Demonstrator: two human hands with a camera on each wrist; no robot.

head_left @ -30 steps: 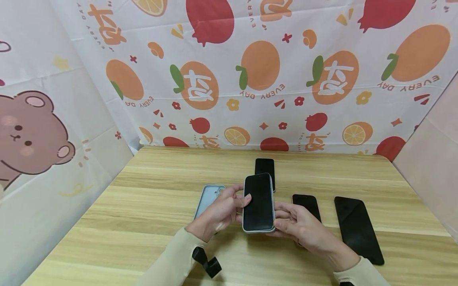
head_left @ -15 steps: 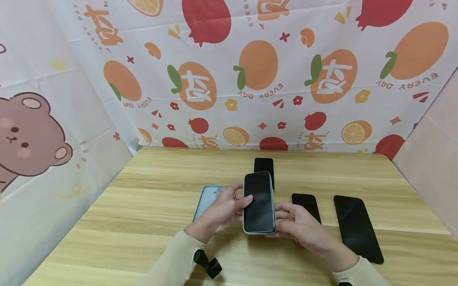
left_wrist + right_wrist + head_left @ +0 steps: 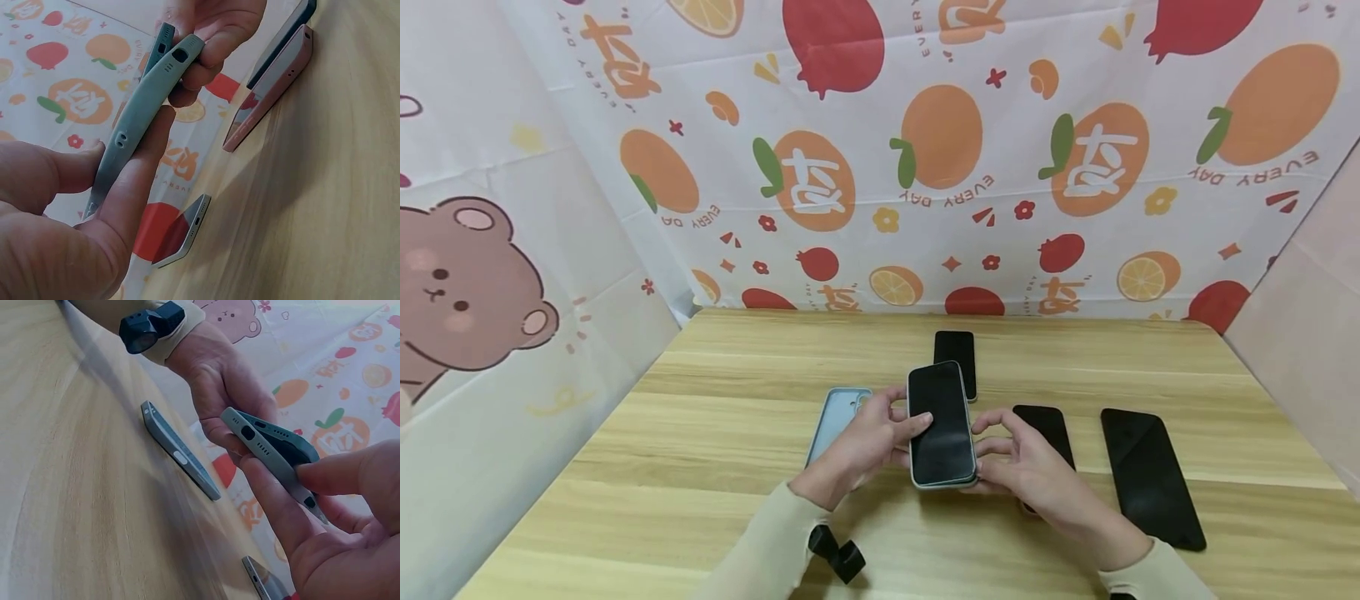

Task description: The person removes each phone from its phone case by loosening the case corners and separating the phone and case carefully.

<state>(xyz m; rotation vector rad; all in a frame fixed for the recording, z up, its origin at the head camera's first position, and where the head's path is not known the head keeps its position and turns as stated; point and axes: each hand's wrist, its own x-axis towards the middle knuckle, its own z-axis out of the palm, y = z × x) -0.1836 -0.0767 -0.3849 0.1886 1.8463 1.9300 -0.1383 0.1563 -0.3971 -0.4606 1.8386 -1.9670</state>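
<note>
wooden table (image 3: 700, 467) | fruit-print cloth (image 3: 880, 187) behind it | bear-print cloth (image 3: 471, 287) at left | large black phone (image 3: 1153, 482) lying rightmost

Case (image 3: 835, 421) left, held phone (image 3: 938, 429) centre; phones (image 3: 1152, 479) right

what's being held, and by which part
A phone partly in a pale case: left hand grips its left side, right hand pinches its near right corner.

Wall cloth (image 3: 880, 183): "EVERY DAY" printed repeatedly, upside down below several printed oranges (image 3: 942, 137). Stylised white lettering (image 3: 812, 182) across some of the oranges; wording can't be made out.
</note>
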